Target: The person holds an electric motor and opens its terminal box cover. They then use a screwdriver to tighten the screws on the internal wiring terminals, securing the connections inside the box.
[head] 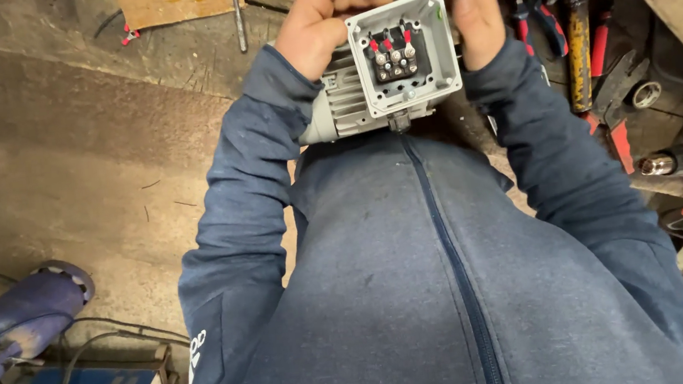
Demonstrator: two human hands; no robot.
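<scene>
Electric motor (349, 99), terminal box (403, 52) open upward, is gripped by the left hand (321, 23) and right hand (466, 13) beside pliers (538, 19).

I see a matt grey cast-metal motor (349, 99) with ribbed casing, its open terminal box (403, 52) smooth grey, with shiny metal studs and red sleeves inside. My sleeves (253, 142) are soft blue cloth. The floor (63, 160) looks rough, dusty concrete; the hammer (577, 36) has a worn wooden handle
</scene>
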